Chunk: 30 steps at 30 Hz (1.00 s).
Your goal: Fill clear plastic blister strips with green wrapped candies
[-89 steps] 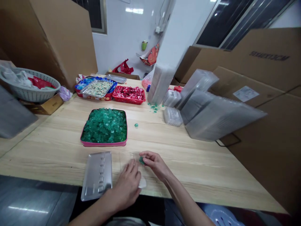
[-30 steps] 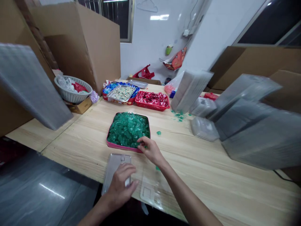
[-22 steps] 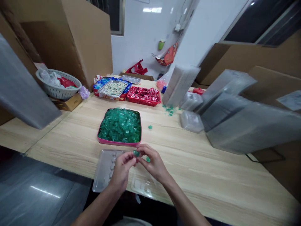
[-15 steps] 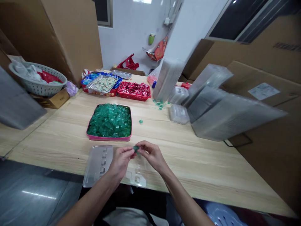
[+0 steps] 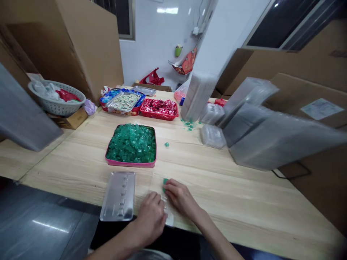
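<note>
A pink tray [image 5: 130,164] heaped with green wrapped candies [image 5: 132,142] sits mid-table. In front of it, at the near edge, lies a clear plastic blister tray [image 5: 158,184]. My right hand [image 5: 181,198] presses green candies [image 5: 165,181] into that tray with its fingertips. My left hand [image 5: 150,216] rests palm down on the tray's near end, holding it flat. A stack of clear trays [image 5: 118,195] lies just left of my left hand.
One green candy [image 5: 167,144] lies loose right of the pink tray. Red and blue candy trays [image 5: 159,108] stand at the back. Tall stacks of clear packaging [image 5: 271,133] crowd the right. A white basket [image 5: 57,98] and cardboard boxes [image 5: 73,47] are at the left.
My hands were raised together, fingering a green candy. Both have dropped to the clear tray: the right sets candy into it, the left lies flat on its near end.
</note>
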Available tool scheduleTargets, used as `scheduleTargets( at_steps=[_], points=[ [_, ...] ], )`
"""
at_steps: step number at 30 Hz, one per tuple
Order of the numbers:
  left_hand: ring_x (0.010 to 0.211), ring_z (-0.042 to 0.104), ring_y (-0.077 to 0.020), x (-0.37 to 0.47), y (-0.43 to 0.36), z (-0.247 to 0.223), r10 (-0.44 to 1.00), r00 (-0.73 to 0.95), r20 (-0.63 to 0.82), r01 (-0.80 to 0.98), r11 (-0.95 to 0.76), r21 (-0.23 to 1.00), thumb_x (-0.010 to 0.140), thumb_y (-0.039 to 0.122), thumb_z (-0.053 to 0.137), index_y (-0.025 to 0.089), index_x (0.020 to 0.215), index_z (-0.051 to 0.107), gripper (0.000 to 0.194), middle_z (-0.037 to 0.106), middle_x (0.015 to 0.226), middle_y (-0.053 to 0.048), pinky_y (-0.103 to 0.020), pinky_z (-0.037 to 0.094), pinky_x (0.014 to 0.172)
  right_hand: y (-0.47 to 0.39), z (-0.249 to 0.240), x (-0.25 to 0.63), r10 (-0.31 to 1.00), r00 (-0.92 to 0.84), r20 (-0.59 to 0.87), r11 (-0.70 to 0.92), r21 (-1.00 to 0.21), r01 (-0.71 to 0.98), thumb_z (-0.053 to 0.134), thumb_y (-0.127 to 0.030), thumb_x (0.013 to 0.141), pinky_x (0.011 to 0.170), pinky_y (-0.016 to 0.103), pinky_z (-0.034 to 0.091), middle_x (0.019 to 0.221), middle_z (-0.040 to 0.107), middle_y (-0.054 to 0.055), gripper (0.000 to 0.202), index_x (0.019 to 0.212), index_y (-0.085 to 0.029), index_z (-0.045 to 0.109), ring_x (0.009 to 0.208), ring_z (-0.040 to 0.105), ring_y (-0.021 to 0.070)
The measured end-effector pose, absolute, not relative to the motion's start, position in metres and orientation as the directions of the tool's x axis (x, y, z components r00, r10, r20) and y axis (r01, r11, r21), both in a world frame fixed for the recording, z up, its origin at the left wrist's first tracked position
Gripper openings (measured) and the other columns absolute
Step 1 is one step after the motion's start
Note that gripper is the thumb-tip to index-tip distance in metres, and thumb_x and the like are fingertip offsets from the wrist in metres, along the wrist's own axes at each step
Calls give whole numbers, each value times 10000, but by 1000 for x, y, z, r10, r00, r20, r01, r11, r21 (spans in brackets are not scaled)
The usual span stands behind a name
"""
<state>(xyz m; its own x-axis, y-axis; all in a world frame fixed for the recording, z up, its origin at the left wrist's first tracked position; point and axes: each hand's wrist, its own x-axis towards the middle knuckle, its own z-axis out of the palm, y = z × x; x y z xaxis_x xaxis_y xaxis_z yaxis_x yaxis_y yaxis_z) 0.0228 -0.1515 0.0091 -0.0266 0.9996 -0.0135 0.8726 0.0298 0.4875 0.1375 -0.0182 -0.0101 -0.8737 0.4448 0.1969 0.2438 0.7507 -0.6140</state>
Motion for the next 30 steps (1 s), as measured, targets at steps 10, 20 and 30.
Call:
scheduleTargets(
  at_steps=[10, 20, 30],
  points=[
    [1029, 504, -292, 14, -152, 12, 998, -5, -69, 794, 46, 606, 725, 329, 636, 104, 1072, 578, 418, 603, 1081, -138, -423, 388, 957, -7, 39, 69, 360, -875, 323, 842, -517, 155, 480, -135, 865, 733, 271, 453, 888, 622, 66, 196, 957, -189, 644, 829, 578, 175],
    [885, 591, -247, -34, -159, 30, 919, -388, 71, 578, 182, 795, 699, 151, 597, 139, 859, 645, 167, 667, 896, -97, -372, 451, 805, 25, 53, -29, 66, -996, 59, 951, -306, 45, 521, -24, 723, 675, 235, 424, 890, 629, 71, 220, 826, -158, 663, 798, 603, 169],
    [806, 629, -205, -41, -129, 26, 832, -548, -83, 41, 126, 991, 663, 171, 608, 150, 899, 629, 237, 670, 861, -76, -316, 495, 720, 10, 24, 78, 485, -874, -25, 25, -999, 42, 707, -299, 706, 571, 239, 429, 662, 605, -7, 197, 812, -157, 622, 595, 560, 127]
  ],
)
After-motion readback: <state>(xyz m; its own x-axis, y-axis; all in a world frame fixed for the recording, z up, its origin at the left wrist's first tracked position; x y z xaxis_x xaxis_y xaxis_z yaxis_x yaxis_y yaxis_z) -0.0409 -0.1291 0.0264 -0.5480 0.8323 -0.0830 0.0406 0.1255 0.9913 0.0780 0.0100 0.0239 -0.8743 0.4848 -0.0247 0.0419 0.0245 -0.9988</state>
